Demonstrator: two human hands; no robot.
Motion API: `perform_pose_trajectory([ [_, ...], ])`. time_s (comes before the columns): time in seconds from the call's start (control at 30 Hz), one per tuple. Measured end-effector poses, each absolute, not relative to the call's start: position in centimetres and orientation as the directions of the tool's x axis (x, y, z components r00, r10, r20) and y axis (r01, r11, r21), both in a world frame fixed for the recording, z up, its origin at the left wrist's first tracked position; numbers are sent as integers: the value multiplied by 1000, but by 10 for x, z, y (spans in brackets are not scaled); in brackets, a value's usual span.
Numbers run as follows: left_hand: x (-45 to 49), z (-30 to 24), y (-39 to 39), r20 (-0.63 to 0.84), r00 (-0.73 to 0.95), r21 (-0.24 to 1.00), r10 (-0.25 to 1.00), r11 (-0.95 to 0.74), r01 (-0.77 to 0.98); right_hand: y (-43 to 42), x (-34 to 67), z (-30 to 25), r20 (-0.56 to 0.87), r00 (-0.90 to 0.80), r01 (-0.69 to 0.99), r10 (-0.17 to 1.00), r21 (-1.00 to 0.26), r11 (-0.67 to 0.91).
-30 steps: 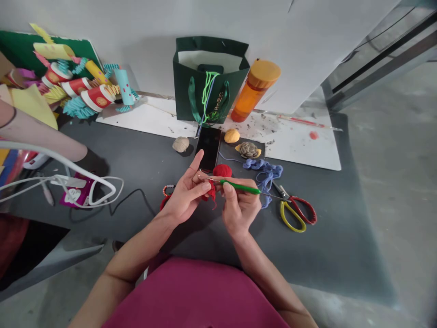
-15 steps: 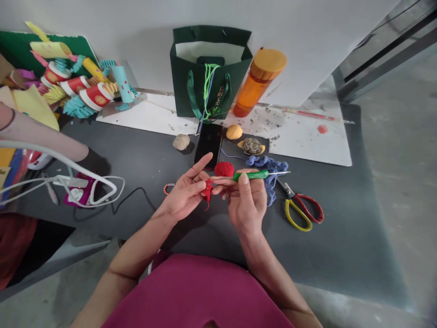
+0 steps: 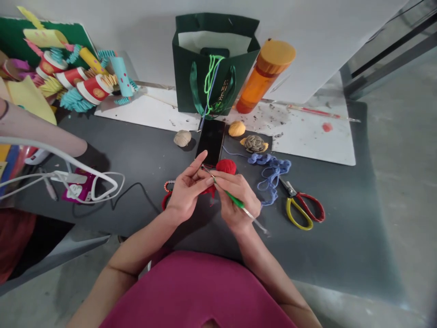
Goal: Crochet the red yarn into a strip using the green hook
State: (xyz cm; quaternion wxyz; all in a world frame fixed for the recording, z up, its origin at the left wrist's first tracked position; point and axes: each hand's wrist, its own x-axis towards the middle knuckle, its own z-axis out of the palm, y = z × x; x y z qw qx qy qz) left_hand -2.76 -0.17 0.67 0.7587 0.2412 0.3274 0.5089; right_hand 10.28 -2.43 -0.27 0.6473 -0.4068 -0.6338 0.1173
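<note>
My left hand (image 3: 186,193) pinches a small piece of red crochet (image 3: 209,191) between its fingertips, and its index finger and thumb stand apart above the work. My right hand (image 3: 237,198) grips a green-handled crochet hook (image 3: 235,200), whose metal tip reaches the red piece at my left fingers. The hook's far end slants down and away past my right wrist. A red yarn ball (image 3: 226,167) sits just beyond my hands, nearly touching my right fingers. A black smartphone (image 3: 210,142) lies on the dark mat directly behind my left fingertips.
Blue yarn (image 3: 271,175) and yellow-and-red scissors (image 3: 300,209) lie to the right on the dark mat. Behind stand a green paper bag (image 3: 213,68) and an orange bottle (image 3: 264,75). Paper crafts (image 3: 75,77), white cable (image 3: 68,175) and another person's forearm (image 3: 37,132) occupy the left.
The hook has swung from lying level and pointing right to slanting, with its tip now at the red piece. My hands have drawn closer together. The view has shifted slightly.
</note>
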Motion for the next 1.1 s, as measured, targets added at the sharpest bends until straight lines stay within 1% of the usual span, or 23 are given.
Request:
perform_pose_trajectory([
  [0.03, -28, 7, -1, -270, 275, 678, 923, 385, -626, -24, 103, -4, 746, 162, 402, 645, -647, 648],
  [0.07, -28, 7, -1, -285, 287, 658, 915, 404, -636, -24, 102, -6, 746, 180, 410, 641, -649, 641],
  [0.13, -28, 7, -1, -303, 319, 625, 898, 440, -644, -26, 100, -8, 694, 258, 352, 672, -715, 603],
  [0.2, -29, 6, 0, -308, 352, 609, 884, 468, -641, -28, 97, -8, 612, 342, 281, 713, -791, 544],
  [0.3, -30, 7, 0, -300, 371, 599, 879, 476, -644, -30, 96, -5, 535, 405, 269, 741, -845, 463],
  [0.43, -31, 7, 0, -307, 356, 610, 883, 470, -639, -32, 97, -3, 498, 412, 282, 763, -866, 412],
  [0.5, -32, 8, 1, -320, 347, 622, 882, 472, -625, -33, 97, -4, 463, 442, 245, 769, -886, 392],
  [0.6, -34, 8, 1, -334, 339, 637, 880, 476, -607, -33, 97, -3, 354, 480, 109, 803, -932, 345],
  [0.7, -34, 8, 2, -333, 346, 648, 877, 480, -591, -30, 98, 1, 192, 449, -97, 873, -961, 261],
  [0.83, -32, 8, 1, -302, 375, 654, 877, 476, -588, -26, 101, 5, -25, 373, -368, 928, -922, 122],
  [0.9, -31, 7, 0, -278, 384, 662, 881, 465, -588, -24, 100, 4, -82, 322, -446, 943, -892, 74],
  [1.0, -29, 6, -2, -251, 368, 692, 895, 432, -578, -23, 95, 0, -53, 329, -437, 943, -894, 102],
  [1.1, -30, 4, -2, -237, 327, 740, 915, 388, -549, -23, 93, -5, 64, 389, -341, 919, -917, 208],
])
